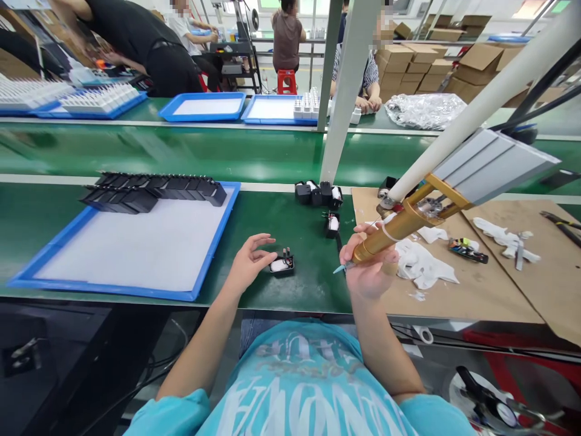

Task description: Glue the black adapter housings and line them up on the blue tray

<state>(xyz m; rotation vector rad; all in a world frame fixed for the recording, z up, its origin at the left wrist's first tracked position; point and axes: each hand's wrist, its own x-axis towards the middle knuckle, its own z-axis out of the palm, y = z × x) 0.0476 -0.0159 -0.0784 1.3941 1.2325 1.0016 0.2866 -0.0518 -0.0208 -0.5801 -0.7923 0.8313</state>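
My right hand (370, 269) is wrapped round a gold-coloured glue dispensing gun (385, 236). Its pale blue nozzle tip points down and left over the green bench. My left hand (249, 260) has its fingers apart, with the thumb beside a small black plug-adapter housing (282, 266); whether the thumb touches it I cannot tell. That housing lies open side up, showing white filling, with metal prongs at its back edge. Another open housing (333, 224) sits further back on the bench, and several more black housings (318, 194) stand in a row behind it.
A blue-rimmed tray (216, 242) at left holds rows of black adapters (154, 191). Cardboard (490, 290) at right carries crumpled white glue-stained cloth (424, 266). A white post (347, 97) rises behind the bench. Co-workers sit or bend beyond the conveyor, near blue trays (204, 106).
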